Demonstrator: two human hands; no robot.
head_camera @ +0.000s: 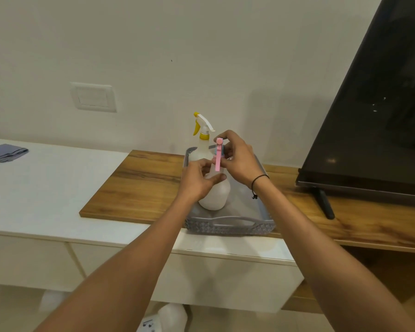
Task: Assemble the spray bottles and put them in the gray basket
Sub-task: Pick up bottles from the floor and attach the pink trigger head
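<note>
A gray basket (228, 225) sits on the wooden counter. At its far left corner stands a white spray bottle with a yellow trigger head (201, 130). Above the basket's middle I hold a second white bottle (216, 195). My left hand (199, 179) grips its upper body. My right hand (235, 158) pinches the pink spray head (218, 155) sitting on the bottle's neck. The neck joint is hidden behind my fingers.
The wooden counter (134, 185) overlaps a white cabinet top (46, 183). A folded blue-gray cloth (6, 152) lies far left. A dark TV screen (374, 116) leans at the right on a black foot (325, 203). A wall switch plate (94, 97) is behind.
</note>
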